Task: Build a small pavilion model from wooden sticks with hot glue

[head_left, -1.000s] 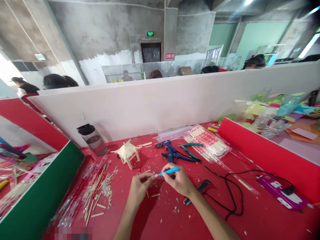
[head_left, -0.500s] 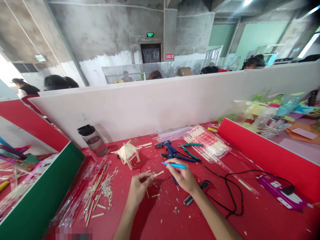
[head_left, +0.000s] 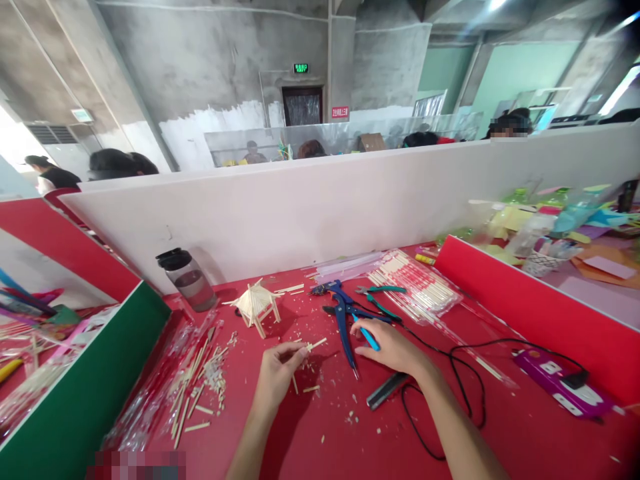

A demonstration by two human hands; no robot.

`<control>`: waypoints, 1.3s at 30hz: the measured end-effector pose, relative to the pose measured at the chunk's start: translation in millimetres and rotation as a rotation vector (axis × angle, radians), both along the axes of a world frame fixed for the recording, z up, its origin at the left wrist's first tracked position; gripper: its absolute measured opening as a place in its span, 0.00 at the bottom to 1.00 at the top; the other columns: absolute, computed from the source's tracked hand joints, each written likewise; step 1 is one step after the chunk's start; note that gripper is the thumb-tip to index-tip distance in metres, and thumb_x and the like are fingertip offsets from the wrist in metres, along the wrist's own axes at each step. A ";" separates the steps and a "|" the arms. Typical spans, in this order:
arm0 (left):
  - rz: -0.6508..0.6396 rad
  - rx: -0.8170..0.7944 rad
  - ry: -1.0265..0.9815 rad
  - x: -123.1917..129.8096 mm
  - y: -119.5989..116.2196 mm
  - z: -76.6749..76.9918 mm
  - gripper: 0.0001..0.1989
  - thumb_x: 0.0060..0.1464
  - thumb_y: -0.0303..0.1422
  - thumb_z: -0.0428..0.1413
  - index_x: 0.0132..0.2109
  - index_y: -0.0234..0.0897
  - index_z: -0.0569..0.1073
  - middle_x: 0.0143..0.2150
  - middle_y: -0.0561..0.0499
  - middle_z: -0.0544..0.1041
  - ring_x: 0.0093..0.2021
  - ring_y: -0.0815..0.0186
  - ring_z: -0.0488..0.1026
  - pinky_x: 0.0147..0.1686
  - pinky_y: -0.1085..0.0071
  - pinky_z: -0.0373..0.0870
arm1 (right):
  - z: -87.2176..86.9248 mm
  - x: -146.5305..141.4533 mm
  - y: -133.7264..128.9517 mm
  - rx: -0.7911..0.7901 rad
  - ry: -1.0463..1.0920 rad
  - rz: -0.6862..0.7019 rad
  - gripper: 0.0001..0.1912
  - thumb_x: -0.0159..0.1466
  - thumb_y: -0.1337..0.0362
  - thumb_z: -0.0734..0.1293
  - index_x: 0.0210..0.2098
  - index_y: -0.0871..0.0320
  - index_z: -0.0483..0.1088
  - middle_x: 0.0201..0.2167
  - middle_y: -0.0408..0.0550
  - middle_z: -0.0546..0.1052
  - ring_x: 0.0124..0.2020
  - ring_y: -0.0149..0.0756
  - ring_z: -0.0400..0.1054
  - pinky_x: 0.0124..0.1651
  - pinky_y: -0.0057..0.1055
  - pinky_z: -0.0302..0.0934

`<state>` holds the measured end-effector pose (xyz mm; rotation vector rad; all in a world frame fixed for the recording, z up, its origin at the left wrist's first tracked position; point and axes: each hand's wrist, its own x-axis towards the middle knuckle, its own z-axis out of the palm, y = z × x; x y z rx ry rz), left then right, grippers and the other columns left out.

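Observation:
My left hand (head_left: 281,368) pinches short wooden sticks (head_left: 317,344) between thumb and fingertips, low above the red table. My right hand (head_left: 393,343) is farther right with a slim blue pen-shaped tool (head_left: 369,335) between its fingers, tip hidden. Just left of the right hand lies a blue-handled hot glue gun or plier-like tool (head_left: 343,327). A small pavilion-shaped model of sticks (head_left: 256,303) stands on its legs beyond my left hand. Beneath the right wrist, a black-and-grey cutter (head_left: 386,391) rests partly covered.
Loose sticks (head_left: 190,393) and clear wrappers lie at the left, beside a green divider (head_left: 100,373). A water bottle (head_left: 187,280) stands near the white partition (head_left: 280,213). Green-handled pliers (head_left: 385,300), packed sticks (head_left: 415,283), a black cable (head_left: 484,393) and a purple power strip (head_left: 563,383) are at the right.
My right hand has moved right and away from the left hand, and the blue tool has swung from nearly level to slanting downward. My left hand barely moved.

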<state>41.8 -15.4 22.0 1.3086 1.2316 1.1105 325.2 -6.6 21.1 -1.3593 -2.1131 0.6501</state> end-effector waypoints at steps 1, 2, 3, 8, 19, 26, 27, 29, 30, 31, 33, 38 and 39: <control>0.002 -0.004 -0.007 0.2 -0.2 0.3 0.17 0.44 0.45 0.66 0.33 0.34 0.83 0.28 0.44 0.81 0.30 0.60 0.75 0.34 0.65 0.71 | -0.3 1.2 -0.8 -0.022 -0.008 0.010 0.12 0.60 0.66 0.69 0.44 0.51 0.70 0.42 0.44 0.77 0.44 0.38 0.72 0.48 0.32 0.62; 0.005 -0.007 -0.014 0.5 -0.4 0.4 0.17 0.44 0.45 0.66 0.32 0.34 0.83 0.28 0.44 0.81 0.30 0.60 0.76 0.34 0.65 0.71 | -0.2 2.1 -1.2 -0.038 -0.014 0.013 0.11 0.61 0.67 0.67 0.43 0.51 0.70 0.41 0.43 0.78 0.43 0.38 0.72 0.46 0.31 0.63; 0.008 -0.008 -0.017 0.7 -0.6 0.4 0.17 0.44 0.45 0.66 0.33 0.34 0.83 0.29 0.44 0.81 0.30 0.60 0.76 0.35 0.65 0.71 | 0.6 2.4 -1.3 -0.046 -0.013 0.011 0.10 0.61 0.68 0.66 0.42 0.51 0.70 0.40 0.43 0.78 0.41 0.37 0.73 0.45 0.31 0.63; 0.051 0.005 -0.030 2.0 -1.6 -1.7 0.16 0.47 0.44 0.64 0.35 0.34 0.83 0.30 0.44 0.81 0.31 0.60 0.77 0.36 0.66 0.72 | 12.4 -9.1 -1.6 0.019 0.159 -0.043 0.06 0.67 0.63 0.63 0.41 0.53 0.70 0.39 0.46 0.78 0.41 0.37 0.73 0.45 0.30 0.64; 0.198 0.025 -0.166 8.4 -5.0 -0.5 0.17 0.47 0.43 0.65 0.38 0.33 0.82 0.34 0.44 0.82 0.34 0.59 0.78 0.35 0.66 0.74 | 13.6 -101.7 -27.7 0.108 0.425 0.051 0.04 0.66 0.61 0.66 0.38 0.53 0.68 0.35 0.46 0.75 0.37 0.37 0.71 0.43 0.31 0.64; 0.157 0.022 -0.176 11.3 -5.7 -3.3 0.18 0.47 0.43 0.65 0.38 0.32 0.82 0.34 0.44 0.82 0.32 0.61 0.78 0.31 0.69 0.74 | 7.7 -110.6 -28.6 0.181 0.447 0.034 0.03 0.67 0.62 0.65 0.38 0.54 0.69 0.35 0.47 0.75 0.37 0.38 0.71 0.43 0.31 0.63; 0.152 0.020 -0.187 11.8 -6.0 -3.4 0.18 0.47 0.44 0.65 0.39 0.32 0.82 0.34 0.44 0.82 0.32 0.61 0.78 0.32 0.68 0.75 | 7.2 -109.9 -27.9 0.186 0.448 0.028 0.03 0.67 0.62 0.66 0.38 0.54 0.69 0.35 0.47 0.75 0.38 0.38 0.71 0.43 0.31 0.63; 0.144 0.016 -0.212 12.8 -6.4 -3.2 0.19 0.46 0.44 0.65 0.39 0.32 0.82 0.34 0.44 0.82 0.33 0.61 0.78 0.33 0.67 0.76 | 6.4 -109.0 -27.0 0.190 0.445 0.023 0.04 0.67 0.61 0.66 0.38 0.54 0.69 0.35 0.47 0.75 0.38 0.38 0.71 0.43 0.32 0.64; 0.140 0.016 -0.222 13.1 -6.5 -2.9 0.19 0.46 0.44 0.65 0.38 0.32 0.82 0.33 0.44 0.82 0.33 0.61 0.78 0.33 0.67 0.76 | 6.0 -108.9 -26.9 0.193 0.442 0.025 0.04 0.67 0.61 0.66 0.38 0.54 0.69 0.35 0.47 0.75 0.38 0.39 0.71 0.43 0.32 0.64; 0.137 0.017 -0.229 13.3 -6.6 -2.6 0.19 0.46 0.44 0.65 0.38 0.32 0.82 0.33 0.44 0.82 0.33 0.60 0.78 0.33 0.66 0.77 | 5.7 -109.0 -27.1 0.196 0.438 0.028 0.04 0.67 0.61 0.66 0.38 0.54 0.69 0.35 0.47 0.75 0.37 0.39 0.71 0.43 0.32 0.64; 0.134 0.021 -0.229 13.4 -6.9 -1.9 0.19 0.47 0.44 0.65 0.38 0.31 0.81 0.33 0.44 0.82 0.33 0.60 0.78 0.34 0.66 0.77 | 5.5 -109.5 -27.8 0.204 0.425 0.042 0.04 0.67 0.61 0.66 0.38 0.54 0.69 0.35 0.48 0.75 0.37 0.38 0.71 0.42 0.32 0.64; 0.118 0.038 -0.194 13.5 -7.8 -0.8 0.18 0.48 0.43 0.65 0.38 0.31 0.82 0.36 0.42 0.83 0.36 0.58 0.79 0.35 0.66 0.77 | 7.7 -109.5 -29.8 0.206 0.401 0.066 0.04 0.67 0.61 0.65 0.38 0.54 0.70 0.34 0.48 0.74 0.37 0.39 0.70 0.42 0.33 0.64; 0.114 0.045 -0.185 13.6 -7.9 -0.8 0.17 0.48 0.42 0.65 0.38 0.32 0.82 0.36 0.42 0.83 0.36 0.58 0.79 0.36 0.67 0.76 | 8.3 -109.2 -30.0 0.207 0.403 0.067 0.04 0.67 0.62 0.65 0.38 0.53 0.70 0.35 0.48 0.74 0.37 0.39 0.71 0.42 0.33 0.64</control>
